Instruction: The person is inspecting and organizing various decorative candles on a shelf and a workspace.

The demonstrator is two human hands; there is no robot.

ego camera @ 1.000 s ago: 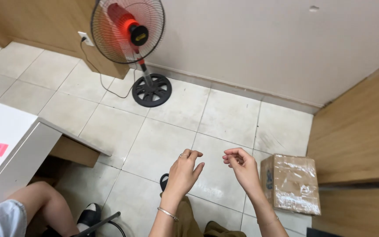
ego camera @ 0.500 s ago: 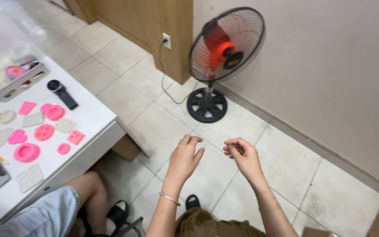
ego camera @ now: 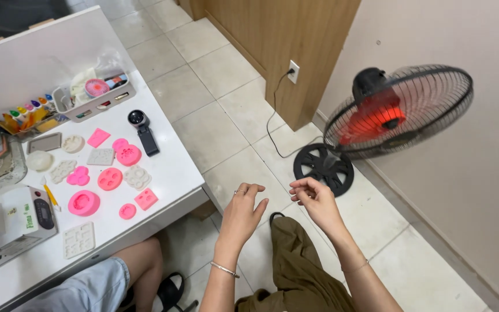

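Here our left hand [ego camera: 244, 214] hangs in the air over the tiled floor [ego camera: 215, 133], fingers loosely spread and holding nothing. Our right hand [ego camera: 316, 202] is just beside it, not touching, fingertips drawn narrow against the thumb. We cannot tell whether anything thin sits in that pinch. Nearest to both is the fan [ego camera: 397, 112], whose round base [ego camera: 323, 167] stands on the floor just beyond the right hand. Well to the left, the white table [ego camera: 168, 173] carries pink moulds [ego camera: 84, 203]. We judge the hands idle between grasps. Reaching the moulds would call for a long leftward stretch.
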